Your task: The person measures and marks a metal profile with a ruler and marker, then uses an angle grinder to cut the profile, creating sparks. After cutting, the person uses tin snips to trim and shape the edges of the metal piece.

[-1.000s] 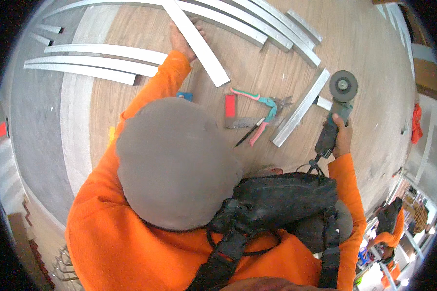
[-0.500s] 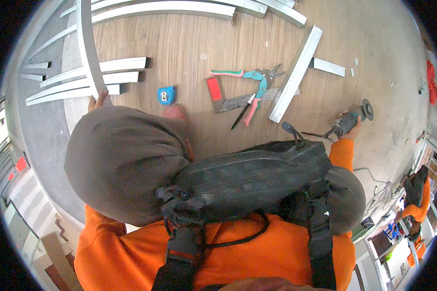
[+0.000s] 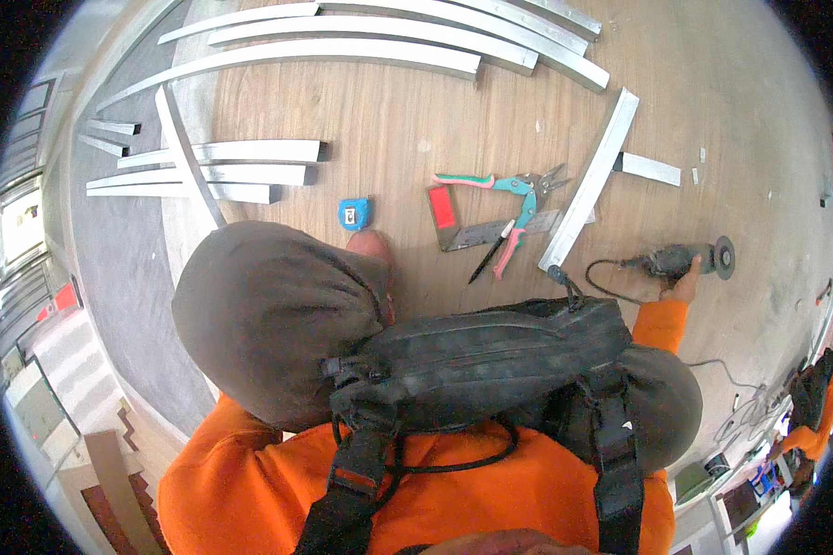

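My right hand [image 3: 681, 285] is closed on the body of a dark angle grinder [image 3: 666, 262], low over the floor at the right. Its round disc [image 3: 724, 257] points away to the right, and a black cord loops from its rear end. My left hand is out of sight behind my bent left knee. Beyond that knee a metal channel [image 3: 183, 148] lies slantwise across shorter channels [image 3: 250, 174]. Tin snips [image 3: 526, 199] with open jaws, a square with a red part [image 3: 443, 206], and a marker [image 3: 491, 252] lie mid-floor beside another metal channel [image 3: 590, 178].
A blue tape measure [image 3: 354, 214] sits by my left shoe [image 3: 370, 244]. Long metal channels [image 3: 370, 53] lie along the far side. A short offcut [image 3: 651, 169] touches the slanted channel. Cables [image 3: 740, 407] trail at right, near another person in orange [image 3: 810, 435].
My left hand has let go of the metal channel, which now rests lower on the others, and has gone out of view. The grinder has turned, its disc now pointing right.
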`<state>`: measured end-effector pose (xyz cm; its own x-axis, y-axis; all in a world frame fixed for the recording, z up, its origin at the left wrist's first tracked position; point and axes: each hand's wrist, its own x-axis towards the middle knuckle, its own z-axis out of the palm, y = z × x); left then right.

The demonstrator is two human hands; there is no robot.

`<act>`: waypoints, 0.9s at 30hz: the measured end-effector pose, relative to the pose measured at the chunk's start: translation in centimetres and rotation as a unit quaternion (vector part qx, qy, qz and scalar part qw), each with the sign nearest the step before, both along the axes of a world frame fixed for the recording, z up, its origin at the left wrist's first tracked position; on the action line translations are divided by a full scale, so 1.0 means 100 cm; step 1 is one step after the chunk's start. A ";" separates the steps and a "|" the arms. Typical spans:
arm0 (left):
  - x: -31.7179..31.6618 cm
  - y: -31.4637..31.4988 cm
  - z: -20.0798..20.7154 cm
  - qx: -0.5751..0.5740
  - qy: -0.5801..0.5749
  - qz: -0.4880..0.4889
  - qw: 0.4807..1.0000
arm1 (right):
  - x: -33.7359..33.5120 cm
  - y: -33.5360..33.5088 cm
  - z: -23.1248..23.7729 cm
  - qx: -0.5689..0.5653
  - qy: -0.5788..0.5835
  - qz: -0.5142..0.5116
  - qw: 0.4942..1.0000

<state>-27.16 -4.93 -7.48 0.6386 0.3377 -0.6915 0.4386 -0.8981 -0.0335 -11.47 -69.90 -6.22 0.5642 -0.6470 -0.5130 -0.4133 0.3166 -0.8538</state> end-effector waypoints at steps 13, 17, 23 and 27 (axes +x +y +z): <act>0.028 -0.010 0.027 -0.022 0.067 0.051 0.996 | -0.001 0.048 0.025 -0.027 0.057 -0.082 0.995; 0.027 0.070 0.075 -0.022 -0.038 0.111 0.993 | -0.013 0.037 0.027 -0.031 0.058 -0.091 0.994; 0.210 0.172 0.088 -0.041 -0.490 -0.166 0.855 | -0.012 0.056 0.030 -0.063 0.030 -0.151 0.986; 0.361 0.137 0.090 0.086 -0.379 -0.331 0.860 | -0.030 0.070 0.052 -0.290 -0.011 -0.119 0.949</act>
